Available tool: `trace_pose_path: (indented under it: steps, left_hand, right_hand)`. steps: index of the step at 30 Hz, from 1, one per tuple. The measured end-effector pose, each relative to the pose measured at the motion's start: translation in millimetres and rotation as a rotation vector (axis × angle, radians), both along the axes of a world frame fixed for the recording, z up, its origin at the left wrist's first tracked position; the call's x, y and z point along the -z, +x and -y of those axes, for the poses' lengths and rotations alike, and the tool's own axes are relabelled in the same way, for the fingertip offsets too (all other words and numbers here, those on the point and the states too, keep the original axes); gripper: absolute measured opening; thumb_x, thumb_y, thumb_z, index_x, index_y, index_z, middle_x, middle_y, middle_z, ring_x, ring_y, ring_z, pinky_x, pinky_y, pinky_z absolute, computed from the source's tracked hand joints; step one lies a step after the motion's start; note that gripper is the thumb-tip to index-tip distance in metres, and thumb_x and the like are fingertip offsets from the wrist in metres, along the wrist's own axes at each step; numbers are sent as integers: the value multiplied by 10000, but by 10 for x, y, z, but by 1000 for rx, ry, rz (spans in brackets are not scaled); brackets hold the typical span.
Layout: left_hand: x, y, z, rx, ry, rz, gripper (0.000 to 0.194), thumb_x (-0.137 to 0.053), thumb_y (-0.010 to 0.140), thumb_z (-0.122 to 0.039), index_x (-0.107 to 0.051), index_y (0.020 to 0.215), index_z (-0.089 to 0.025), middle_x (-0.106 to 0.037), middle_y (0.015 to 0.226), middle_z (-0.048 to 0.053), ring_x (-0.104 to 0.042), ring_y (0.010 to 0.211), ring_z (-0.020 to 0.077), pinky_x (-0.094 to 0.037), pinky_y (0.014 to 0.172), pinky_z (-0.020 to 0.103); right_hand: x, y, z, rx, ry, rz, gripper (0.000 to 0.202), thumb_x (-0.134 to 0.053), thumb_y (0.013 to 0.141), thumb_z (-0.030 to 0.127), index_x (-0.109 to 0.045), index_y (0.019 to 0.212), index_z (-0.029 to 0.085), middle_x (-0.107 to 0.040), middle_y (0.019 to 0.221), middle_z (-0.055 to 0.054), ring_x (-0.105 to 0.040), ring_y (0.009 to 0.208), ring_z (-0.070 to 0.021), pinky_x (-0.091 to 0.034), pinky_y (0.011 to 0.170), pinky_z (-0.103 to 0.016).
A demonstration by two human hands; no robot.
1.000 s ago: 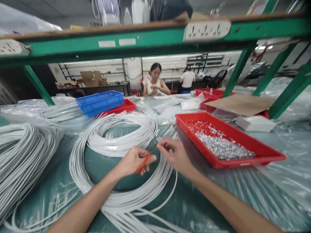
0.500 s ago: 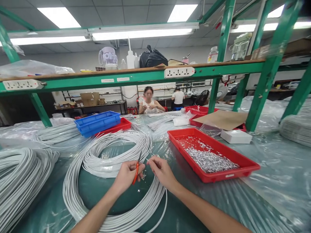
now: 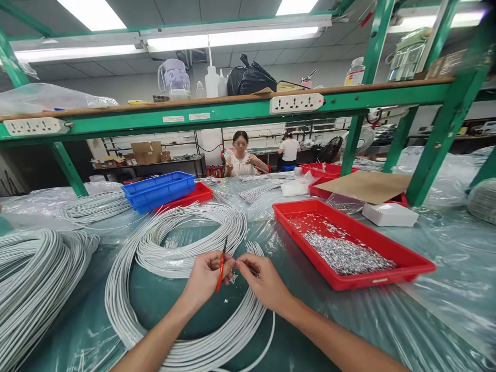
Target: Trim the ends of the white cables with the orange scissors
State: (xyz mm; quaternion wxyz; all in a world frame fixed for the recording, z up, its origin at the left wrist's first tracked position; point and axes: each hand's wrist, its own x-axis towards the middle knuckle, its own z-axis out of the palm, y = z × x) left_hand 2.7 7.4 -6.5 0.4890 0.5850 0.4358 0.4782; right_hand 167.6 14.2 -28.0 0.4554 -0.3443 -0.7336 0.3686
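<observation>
In my left hand (image 3: 207, 274) is an orange-handled tool (image 3: 221, 268) with a dark pointed tip sticking up; the fingers are closed round it. My right hand (image 3: 263, 281) is pinched shut, its fingertips meeting those of the left. What lies between the fingertips is too small or hidden to make out. Beneath both hands lies a large coil of white cable (image 3: 116, 279), its cut ends bunched just behind my right hand. One loose cable strand (image 3: 273, 330) loops out below that hand. Small shiny metal bits (image 3: 233, 279) lie on the table under my fingers.
To the right, a red tray (image 3: 383, 279) holds many small metal pieces. Another white cable coil (image 3: 34, 289) lies at left. Behind are a blue tray (image 3: 158, 194), a white box (image 3: 389, 216) and a green shelf frame (image 3: 232, 116). A person (image 3: 241, 160) sits opposite.
My right fingertips have closed in on the left ones, where a small gap with a whitish piece showed before. The left hand still holds the orange-handled tool. The view has shifted slightly.
</observation>
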Motion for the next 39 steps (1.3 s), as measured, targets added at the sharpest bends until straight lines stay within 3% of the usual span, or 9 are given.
trace_pose_path:
  steps: [7,17,27,39]
  left_hand:
    - [-63,23,39,-40,-6,14,344,-843,602,-382,-631,688,-124,-600,523,-11,-523,457,92,-434,475,204]
    - [-28,-1,16,-26,32,6,312,-809,648,-373,-647,740,-122,-599,555,-16,-518,476,88,-423,497,204]
    - [-18,-15,16,31,90,-7,265,-780,688,-334,-602,724,-141,-572,557,-28,-513,513,88,-414,531,200]
    - [-15,-29,29,67,110,-9,245,-764,721,-315,-595,750,-140,-581,578,-30,-520,521,78,-391,522,182]
  right_hand:
    - [-29,-13,23,25,-3,-52,282,-493,932,403,-597,815,168,-507,640,15,-425,577,-118,-320,539,-248]
    - [-42,-19,38,76,2,-62,227,-546,895,381,-625,837,177,-564,677,0,-484,610,-130,-361,565,-253]
    - [-87,-27,89,43,-7,-92,271,-556,899,398,-637,772,172,-614,674,-13,-524,613,-131,-390,574,-249]
    - [-15,-14,29,24,-24,-95,248,-571,893,374,-686,814,169,-602,625,-11,-549,584,-137,-432,558,-253]
